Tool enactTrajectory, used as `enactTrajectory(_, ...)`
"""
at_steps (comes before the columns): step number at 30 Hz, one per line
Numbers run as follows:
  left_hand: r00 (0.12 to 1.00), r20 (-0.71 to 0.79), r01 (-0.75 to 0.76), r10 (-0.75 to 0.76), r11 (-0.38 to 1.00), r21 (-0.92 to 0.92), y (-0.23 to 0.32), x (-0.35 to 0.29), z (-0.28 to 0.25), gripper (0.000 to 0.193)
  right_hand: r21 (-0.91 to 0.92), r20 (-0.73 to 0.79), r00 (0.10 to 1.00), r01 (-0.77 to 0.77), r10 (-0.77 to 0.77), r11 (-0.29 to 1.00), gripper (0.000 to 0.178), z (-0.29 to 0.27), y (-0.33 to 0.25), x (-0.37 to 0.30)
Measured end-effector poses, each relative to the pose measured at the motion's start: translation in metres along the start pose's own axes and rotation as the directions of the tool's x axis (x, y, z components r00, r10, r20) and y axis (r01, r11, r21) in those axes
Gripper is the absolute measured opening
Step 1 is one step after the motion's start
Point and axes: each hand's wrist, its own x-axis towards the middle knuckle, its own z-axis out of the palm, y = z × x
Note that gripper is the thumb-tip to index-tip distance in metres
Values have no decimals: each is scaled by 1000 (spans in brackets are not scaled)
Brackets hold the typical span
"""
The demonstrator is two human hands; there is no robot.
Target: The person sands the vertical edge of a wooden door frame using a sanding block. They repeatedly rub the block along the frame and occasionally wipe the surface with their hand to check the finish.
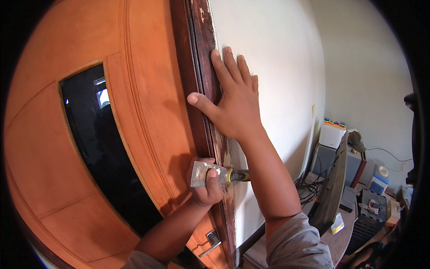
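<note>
A putty knife (198, 175) with a stained metal blade and a black and yellow handle lies across the dark wooden door frame (210, 114). My left hand (207, 192) grips it by the blade, thumb on top, with the handle pointing right. Higher up, my right hand (236, 101) rests open with fingers spread, its thumb over the frame and its fingers reaching toward the white wall (282, 80). Paint is worn off the frame in patches, both near its top and beside the knife.
On the left stands an orange wooden door (154, 67) with a dark glass panel (96, 125) and a metal handle (214, 242). A flat screen (329, 188), tangled black cables (309, 190), a white-and-blue jug (379, 179) and a black crate (368, 219) crowd the lower right.
</note>
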Motion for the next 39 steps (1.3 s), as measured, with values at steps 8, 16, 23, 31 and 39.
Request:
enactTrajectory(8,1000,5,1,-1,1000,-20,-1,0,0,32,-11,70,997,11,-11,1000,106,-11,4,-26)
enactTrajectory(16,999,32,-4,5,999,-42,3,3,0,29,183,78,995,51,-66,982,109,-16,5,-49)
enactTrajectory(23,1000,-26,-5,4,1000,-25,2,3,4,29,-54,62,994,97,-94,994,116,2,-8,-23)
enactTrajectory(31,1000,19,16,-15,998,-53,-6,-5,0,33,-87,-33,994,102,-105,991,118,9,-15,4)
enactTrajectory(39,1000,8,4,-3,992,-129,5,10,5,28,-25,169,981,106,-100,994,120,-12,-9,-56)
